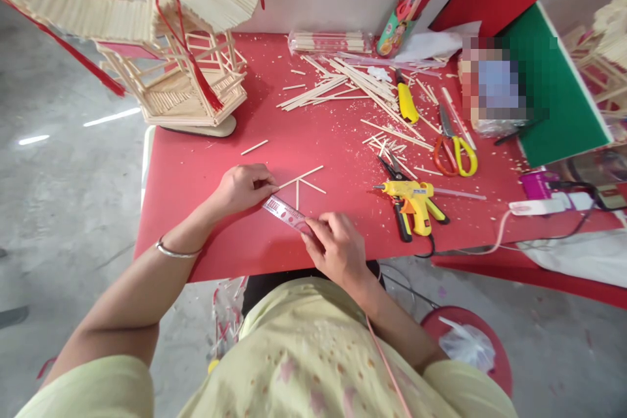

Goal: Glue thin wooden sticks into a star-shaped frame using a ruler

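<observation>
Ruler (285, 212): our right grip (340, 245) is pinching its right end; whether our left grip (245, 189) is closing, we cannot tell.

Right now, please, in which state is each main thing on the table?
Ruler, right hand holding one end, left hand at the other
Three thin sticks, laid in a branching shape
Glue gun, on its side, glue stick inserted
Pliers, under glue gun, handles spread
Scissors, lying flat
Stick pile, loose, crossing
Wooden model, standing
</observation>
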A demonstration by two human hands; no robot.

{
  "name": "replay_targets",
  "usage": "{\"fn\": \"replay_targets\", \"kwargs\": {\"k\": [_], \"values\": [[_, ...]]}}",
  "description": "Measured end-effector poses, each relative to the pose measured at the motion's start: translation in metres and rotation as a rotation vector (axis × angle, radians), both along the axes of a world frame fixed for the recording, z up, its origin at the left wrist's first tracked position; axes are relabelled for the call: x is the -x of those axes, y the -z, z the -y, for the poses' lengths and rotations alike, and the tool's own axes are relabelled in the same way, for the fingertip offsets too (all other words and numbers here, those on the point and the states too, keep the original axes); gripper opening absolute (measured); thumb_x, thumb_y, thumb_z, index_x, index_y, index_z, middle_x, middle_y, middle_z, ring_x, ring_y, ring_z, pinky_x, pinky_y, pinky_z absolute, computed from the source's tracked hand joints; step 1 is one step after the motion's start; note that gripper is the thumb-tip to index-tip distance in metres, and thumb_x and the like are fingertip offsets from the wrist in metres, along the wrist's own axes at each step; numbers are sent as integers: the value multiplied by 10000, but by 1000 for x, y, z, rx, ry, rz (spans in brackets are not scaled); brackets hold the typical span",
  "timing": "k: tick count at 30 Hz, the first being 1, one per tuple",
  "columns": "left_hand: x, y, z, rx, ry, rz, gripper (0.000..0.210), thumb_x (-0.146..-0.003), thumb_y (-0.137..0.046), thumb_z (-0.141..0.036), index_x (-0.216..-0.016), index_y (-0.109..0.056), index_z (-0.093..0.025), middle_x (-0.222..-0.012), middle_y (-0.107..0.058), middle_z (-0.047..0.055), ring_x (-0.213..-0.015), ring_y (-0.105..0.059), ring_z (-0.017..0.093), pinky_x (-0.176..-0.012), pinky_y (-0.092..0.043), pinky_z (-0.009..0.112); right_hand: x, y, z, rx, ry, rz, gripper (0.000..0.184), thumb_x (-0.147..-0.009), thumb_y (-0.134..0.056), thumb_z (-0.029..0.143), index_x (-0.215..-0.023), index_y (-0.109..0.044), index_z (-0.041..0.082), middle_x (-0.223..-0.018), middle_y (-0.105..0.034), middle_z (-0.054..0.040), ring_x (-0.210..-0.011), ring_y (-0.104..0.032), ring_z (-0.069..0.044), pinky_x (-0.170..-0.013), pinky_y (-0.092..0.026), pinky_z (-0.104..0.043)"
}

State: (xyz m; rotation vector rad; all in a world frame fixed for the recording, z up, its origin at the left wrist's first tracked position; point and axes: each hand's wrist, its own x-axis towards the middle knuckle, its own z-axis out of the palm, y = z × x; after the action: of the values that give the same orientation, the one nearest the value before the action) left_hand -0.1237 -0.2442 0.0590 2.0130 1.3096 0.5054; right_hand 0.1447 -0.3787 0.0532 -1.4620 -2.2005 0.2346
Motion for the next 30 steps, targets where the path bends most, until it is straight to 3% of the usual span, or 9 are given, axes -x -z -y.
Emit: {"fn": "replay_targets", "kwargs": {"k": [30], "values": [[1,1,-1,-4,14,-7,220,-896,-683,-395,-877,-795,-207,-869,-736,27,-707,-601,134,-684,-438,267,0,0,0,12,-9,8,286,-1073,-630,387,-1270,-760,226,-1072,-693,-95,-950,-620,-227,-796,-505,-351]]}}
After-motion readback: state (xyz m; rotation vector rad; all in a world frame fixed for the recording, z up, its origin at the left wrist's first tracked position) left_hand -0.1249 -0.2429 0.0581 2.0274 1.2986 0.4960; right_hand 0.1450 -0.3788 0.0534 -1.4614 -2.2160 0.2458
